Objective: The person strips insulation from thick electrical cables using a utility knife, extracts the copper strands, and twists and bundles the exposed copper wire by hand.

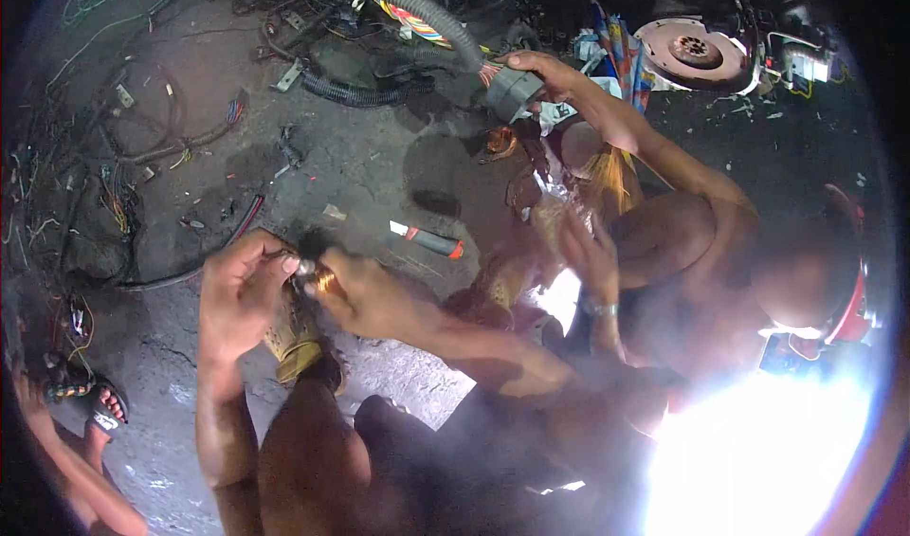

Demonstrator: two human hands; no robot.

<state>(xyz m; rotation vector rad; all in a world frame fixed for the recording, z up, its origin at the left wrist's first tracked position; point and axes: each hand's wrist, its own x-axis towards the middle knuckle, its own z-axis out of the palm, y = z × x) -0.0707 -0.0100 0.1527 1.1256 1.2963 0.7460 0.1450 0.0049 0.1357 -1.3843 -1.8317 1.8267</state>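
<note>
My left hand (245, 287), raised at centre left, pinches one end of a small metal piece (306, 267) between thumb and fingers. Close beside it, my right hand (348, 291) has its fingers closed around a small bundle of copper wire (325, 280). Whether the metal piece and the wire are joined cannot be told. Below the two hands shows a yellowish shoe (295, 355) on the ground. A utility knife (429, 239) with a dark and red handle lies on the ground to the right of my hands.
At right a co-worker's hand (540, 67) holds a grey round connector (513, 94) with a corrugated conduit (426, 10) of coloured wires. Cable scraps (178, 145) lie at left. A metal disc (693, 52) lies at the top right. Another person's foot (106, 411) is at lower left.
</note>
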